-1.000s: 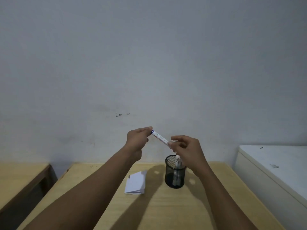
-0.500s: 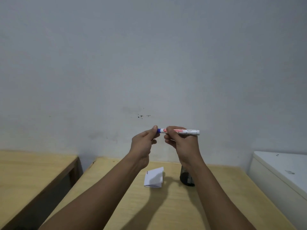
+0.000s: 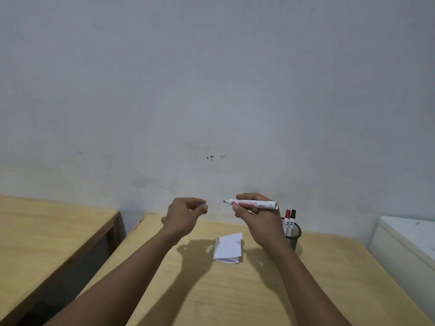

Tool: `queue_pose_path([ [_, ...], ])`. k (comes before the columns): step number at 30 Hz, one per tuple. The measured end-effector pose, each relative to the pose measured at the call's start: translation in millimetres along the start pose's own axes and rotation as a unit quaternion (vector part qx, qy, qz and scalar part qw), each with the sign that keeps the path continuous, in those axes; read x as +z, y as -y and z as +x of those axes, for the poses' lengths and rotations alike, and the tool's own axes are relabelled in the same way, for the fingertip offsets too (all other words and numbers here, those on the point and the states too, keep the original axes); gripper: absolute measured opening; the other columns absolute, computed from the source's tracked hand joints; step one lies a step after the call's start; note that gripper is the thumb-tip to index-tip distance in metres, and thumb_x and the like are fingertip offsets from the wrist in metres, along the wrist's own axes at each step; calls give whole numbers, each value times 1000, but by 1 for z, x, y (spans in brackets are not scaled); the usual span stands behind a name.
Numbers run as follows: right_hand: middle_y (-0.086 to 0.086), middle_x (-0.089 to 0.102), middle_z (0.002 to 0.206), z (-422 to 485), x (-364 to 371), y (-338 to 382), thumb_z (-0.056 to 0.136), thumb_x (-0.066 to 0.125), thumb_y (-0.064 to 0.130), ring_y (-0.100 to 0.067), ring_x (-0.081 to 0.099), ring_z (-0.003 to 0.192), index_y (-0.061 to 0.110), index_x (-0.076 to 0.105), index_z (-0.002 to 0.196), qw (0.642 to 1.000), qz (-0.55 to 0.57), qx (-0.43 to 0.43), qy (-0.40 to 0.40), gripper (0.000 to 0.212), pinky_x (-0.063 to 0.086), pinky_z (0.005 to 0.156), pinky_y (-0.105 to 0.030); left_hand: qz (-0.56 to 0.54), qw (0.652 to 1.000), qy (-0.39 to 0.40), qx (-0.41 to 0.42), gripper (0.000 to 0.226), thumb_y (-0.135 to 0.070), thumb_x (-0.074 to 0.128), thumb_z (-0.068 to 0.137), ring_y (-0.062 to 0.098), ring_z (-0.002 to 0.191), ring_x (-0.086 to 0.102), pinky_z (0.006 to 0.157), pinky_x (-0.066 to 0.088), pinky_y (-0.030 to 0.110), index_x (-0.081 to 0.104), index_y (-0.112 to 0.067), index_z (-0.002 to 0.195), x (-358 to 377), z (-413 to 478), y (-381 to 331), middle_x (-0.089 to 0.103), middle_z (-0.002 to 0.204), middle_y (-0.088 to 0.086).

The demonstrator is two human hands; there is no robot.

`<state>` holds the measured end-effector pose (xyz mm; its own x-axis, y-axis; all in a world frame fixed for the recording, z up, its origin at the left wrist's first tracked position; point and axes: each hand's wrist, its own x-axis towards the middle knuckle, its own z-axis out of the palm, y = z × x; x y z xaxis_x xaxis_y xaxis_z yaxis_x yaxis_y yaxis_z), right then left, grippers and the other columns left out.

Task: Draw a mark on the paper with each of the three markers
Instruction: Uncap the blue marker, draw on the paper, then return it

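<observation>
My right hand (image 3: 255,217) holds a white marker (image 3: 253,204) level above the table, its bare tip pointing left. My left hand (image 3: 186,214) is closed around the marker's blue cap (image 3: 203,205), a short gap away from the tip. Below and between the hands, a folded white paper (image 3: 228,248) lies on the wooden table (image 3: 235,290), with two short lines near its top left corner. Behind my right wrist stands a black mesh cup (image 3: 293,235) holding a red-capped marker (image 3: 287,220) and a black-capped marker (image 3: 292,220).
A second wooden table (image 3: 47,231) stands to the left across a dark gap. At the right edge sits a white cabinet or box (image 3: 407,241). A grey wall (image 3: 211,90) rises just behind the tables.
The cap has come off the marker: my left hand pulled it away to the left, baring the tip. Both hands sit lower in view, and the cup now shows beside my right wrist.
</observation>
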<state>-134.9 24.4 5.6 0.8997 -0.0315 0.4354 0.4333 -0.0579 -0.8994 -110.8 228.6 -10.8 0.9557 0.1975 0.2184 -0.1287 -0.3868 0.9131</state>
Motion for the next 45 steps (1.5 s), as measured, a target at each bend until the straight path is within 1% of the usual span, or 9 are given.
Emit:
queue_pose_path([
  [4,-6,74,71,3,8,-41,85,79,7,-19,70,64,6,73,91,997,36,69,-2,9,60,64,-31,267,963,-13,44,11,-41,65,92,6,94,60,82,22,37,63,-40,102,12,7,49,70,87,-19],
  [13,1,74,67,2,15,-106,91,74,16,-8,63,59,10,74,84,989,-6,149,18,8,49,59,-30,337,941,3,44,9,-35,57,94,12,110,54,90,19,35,64,-36,100,31,12,103,62,89,-16],
  [16,-1,73,67,13,17,-114,89,76,21,-12,63,59,16,77,82,990,-21,143,10,9,50,58,-35,390,918,-3,65,34,-48,62,88,15,122,48,101,22,44,61,-36,120,33,9,103,62,119,-14],
  [18,-3,75,69,23,20,-117,90,75,23,-12,65,60,24,77,78,990,-33,134,4,12,53,57,-34,405,904,-11,136,38,-57,60,84,16,119,48,98,28,46,61,-38,117,38,0,100,59,125,-15],
  [21,-6,76,75,33,22,-127,94,70,26,-16,66,63,19,74,82,988,-56,146,-12,14,57,60,-34,432,864,83,244,44,-59,48,88,18,118,48,94,30,46,59,-36,123,54,-18,92,58,131,-15],
  [24,-4,72,71,32,22,-144,96,67,26,-17,64,62,13,70,87,982,-64,175,-9,16,55,58,-34,471,833,148,249,47,-54,36,93,22,122,46,92,27,48,50,-33,133,67,-26,94,50,147,-11],
  [30,2,70,65,27,18,-165,96,66,28,-10,63,60,14,67,85,985,-84,152,5,18,53,60,-33,444,854,144,230,36,-51,41,92,19,109,54,77,36,43,59,-35,119,72,-33,112,60,139,-12],
  [37,3,75,81,25,21,-171,97,65,28,-4,70,72,14,69,92,981,-148,127,25,15,57,68,-26,425,870,189,164,47,-55,33,96,17,135,30,107,21,61,44,-39,139,72,-30,111,33,158,-16],
  [45,0,76,86,26,23,-172,97,65,25,-11,72,78,14,70,94,979,-156,125,30,12,59,72,-26,425,868,199,164,46,-53,35,97,19,135,30,109,18,67,45,-37,139,70,-29,109,32,159,-14],
])
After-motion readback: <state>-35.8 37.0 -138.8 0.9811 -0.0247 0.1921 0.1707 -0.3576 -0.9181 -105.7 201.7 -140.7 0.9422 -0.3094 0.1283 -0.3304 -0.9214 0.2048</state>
